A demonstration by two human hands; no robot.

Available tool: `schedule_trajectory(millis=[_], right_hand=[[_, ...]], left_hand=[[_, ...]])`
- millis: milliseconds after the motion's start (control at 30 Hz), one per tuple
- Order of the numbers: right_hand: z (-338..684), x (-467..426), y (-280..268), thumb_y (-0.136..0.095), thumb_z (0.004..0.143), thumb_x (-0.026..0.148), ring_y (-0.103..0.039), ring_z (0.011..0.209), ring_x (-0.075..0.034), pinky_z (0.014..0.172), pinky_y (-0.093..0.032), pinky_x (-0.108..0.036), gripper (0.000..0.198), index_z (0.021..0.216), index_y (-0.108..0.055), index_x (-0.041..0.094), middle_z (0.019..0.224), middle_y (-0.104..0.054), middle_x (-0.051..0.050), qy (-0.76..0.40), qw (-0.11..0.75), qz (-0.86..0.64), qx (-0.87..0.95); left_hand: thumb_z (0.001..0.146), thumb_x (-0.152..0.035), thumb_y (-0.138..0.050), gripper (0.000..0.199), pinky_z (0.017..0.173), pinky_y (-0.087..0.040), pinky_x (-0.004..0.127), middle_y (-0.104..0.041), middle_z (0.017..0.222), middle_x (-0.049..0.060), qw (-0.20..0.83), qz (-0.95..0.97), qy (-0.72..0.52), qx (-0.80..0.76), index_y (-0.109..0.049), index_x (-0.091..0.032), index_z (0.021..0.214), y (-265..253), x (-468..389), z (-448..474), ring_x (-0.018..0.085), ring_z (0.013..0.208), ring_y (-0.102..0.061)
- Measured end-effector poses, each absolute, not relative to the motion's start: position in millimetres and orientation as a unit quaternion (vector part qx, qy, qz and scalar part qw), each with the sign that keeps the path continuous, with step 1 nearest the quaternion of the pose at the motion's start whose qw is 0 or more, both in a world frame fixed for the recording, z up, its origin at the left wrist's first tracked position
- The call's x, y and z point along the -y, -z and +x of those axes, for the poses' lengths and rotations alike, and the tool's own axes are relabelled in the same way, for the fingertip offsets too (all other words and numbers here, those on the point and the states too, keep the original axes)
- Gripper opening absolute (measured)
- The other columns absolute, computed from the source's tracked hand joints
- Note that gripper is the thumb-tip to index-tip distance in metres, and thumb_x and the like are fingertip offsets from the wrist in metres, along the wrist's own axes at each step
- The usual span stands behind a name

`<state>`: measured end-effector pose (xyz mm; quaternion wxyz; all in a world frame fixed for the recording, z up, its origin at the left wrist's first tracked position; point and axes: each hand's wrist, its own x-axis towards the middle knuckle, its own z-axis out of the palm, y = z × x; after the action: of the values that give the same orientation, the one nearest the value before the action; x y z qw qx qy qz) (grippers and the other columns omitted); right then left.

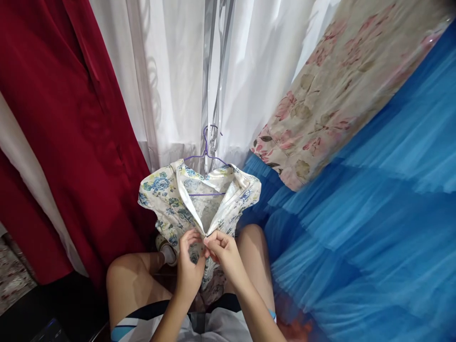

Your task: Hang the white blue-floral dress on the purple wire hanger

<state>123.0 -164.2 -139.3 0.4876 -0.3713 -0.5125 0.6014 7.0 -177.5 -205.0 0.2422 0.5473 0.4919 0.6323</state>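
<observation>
A white dress (171,194) with blue and yellow-green flowers hangs on a purple wire hanger (205,153) in front of me, between my knees. Its front falls open in a deep V that shows the white lining. My left hand (191,259) has its fingers curled on the cloth just left of the V's lowest point. With thumb and forefinger, my right hand (221,247) pinches the dress's zipper (205,235) at that point. The fingers hide the small pull. Below the hands, the skirt part drops between my legs.
Dark red cloth (89,142) hangs on the left, white sheer curtain (178,85) behind. A beige floral garment (320,104) and a blue tulle skirt (356,237) crowd the right side. Grey ribbons (210,61) dangle above the hanger. A black surface (71,304) lies at lower left.
</observation>
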Motion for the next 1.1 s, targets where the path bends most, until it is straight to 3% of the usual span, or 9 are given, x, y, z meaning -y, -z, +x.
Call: schedule_trajectory(millis=[133,300,500,567,633,700,767,933,1100], right_hand=[[125,152,122,-0.070,0.076,0.035,-0.033,0.039,-0.006,0.042,-0.020,-0.023,0.027,0.061,-0.057,0.017,0.050,-0.057,0.002,-0.614,0.492,-0.354,0.506],[124,95,65,-0.072,0.072,0.036,-0.025,0.037,-0.004,0.039,-0.012,-0.023,0.030,0.053,-0.058,0.016,0.041,-0.042,0.006,-0.590,0.548,-0.323,0.497],[102,48,6,-0.073,0.066,0.032,-0.032,0.039,-0.004,0.037,-0.016,-0.022,0.021,0.063,-0.060,0.016,0.054,-0.056,0.003,-0.564,0.607,-0.281,0.485],[98,52,7,-0.072,0.068,0.032,-0.033,0.038,-0.005,0.037,-0.019,-0.022,0.020,0.064,-0.059,0.016,0.054,-0.057,0.003,-0.559,0.605,-0.275,0.496],[97,60,15,-0.071,0.070,0.032,-0.034,0.038,-0.006,0.038,-0.021,-0.022,0.019,0.066,-0.058,0.018,0.052,-0.058,0.003,-0.539,0.612,-0.278,0.507],[99,67,22,-0.070,0.073,0.033,-0.036,0.038,-0.007,0.040,-0.023,-0.022,0.019,0.069,-0.058,0.018,0.051,-0.058,0.004,-0.509,0.620,-0.284,0.525],[101,70,24,-0.069,0.076,0.035,-0.037,0.039,-0.007,0.041,-0.025,-0.022,0.021,0.070,-0.057,0.019,0.052,-0.058,0.004,-0.481,0.621,-0.280,0.552],[101,56,30,-0.065,0.081,0.039,-0.039,0.045,-0.009,0.046,-0.029,-0.023,0.025,0.070,-0.051,0.021,0.052,-0.049,0.006,-0.422,0.630,-0.273,0.592],[99,37,71,-0.064,0.078,0.044,-0.032,0.045,-0.009,0.045,-0.024,-0.023,0.030,0.066,-0.047,0.022,0.051,-0.039,0.008,-0.409,0.616,-0.324,0.590]], left_hand=[[0.091,-0.025,-0.053,0.010,0.078,-0.051,0.032,-0.063,0.088,0.004,0.275,0.556,-0.642,-0.450,-0.055,-0.021,0.100,197,160,22,0.019,0.083,-0.063],[0.092,-0.022,-0.052,0.007,0.077,-0.050,0.030,-0.064,0.089,0.005,0.250,0.643,-0.545,-0.477,-0.058,-0.020,0.096,196,168,5,0.018,0.082,-0.062],[0.091,-0.020,-0.053,0.006,0.072,-0.050,0.029,-0.063,0.085,0.004,0.211,0.701,-0.484,-0.479,-0.057,-0.020,0.086,194,165,-19,0.018,0.077,-0.062],[0.091,-0.022,-0.054,0.006,0.075,-0.050,0.029,-0.063,0.084,0.004,0.196,0.703,-0.492,-0.475,-0.060,-0.020,0.092,179,155,-29,0.018,0.079,-0.063],[0.092,-0.024,-0.055,0.019,0.079,-0.049,0.030,-0.064,0.088,0.003,0.161,0.694,-0.521,-0.470,-0.062,-0.021,0.109,150,141,-40,0.018,0.083,-0.063],[0.096,-0.027,-0.051,0.033,0.082,-0.049,0.030,-0.065,0.093,0.004,0.111,0.679,-0.565,-0.454,-0.057,-0.024,0.128,109,123,-48,0.017,0.085,-0.062],[0.099,-0.027,-0.045,0.037,0.082,-0.048,0.029,-0.065,0.093,0.004,0.068,0.694,-0.579,-0.422,-0.054,-0.024,0.135,65,104,-51,0.016,0.084,-0.062],[0.094,-0.027,-0.054,0.018,0.075,-0.046,0.027,-0.068,0.083,0.003,-0.019,0.769,-0.522,-0.369,-0.069,-0.018,0.092,1,68,-40,0.017,0.079,-0.062],[0.093,-0.031,-0.057,0.018,0.073,-0.047,0.024,-0.067,0.081,0.002,-0.005,0.648,-0.667,-0.368,-0.067,-0.017,0.091,-3,57,-56,0.015,0.077,-0.063]])
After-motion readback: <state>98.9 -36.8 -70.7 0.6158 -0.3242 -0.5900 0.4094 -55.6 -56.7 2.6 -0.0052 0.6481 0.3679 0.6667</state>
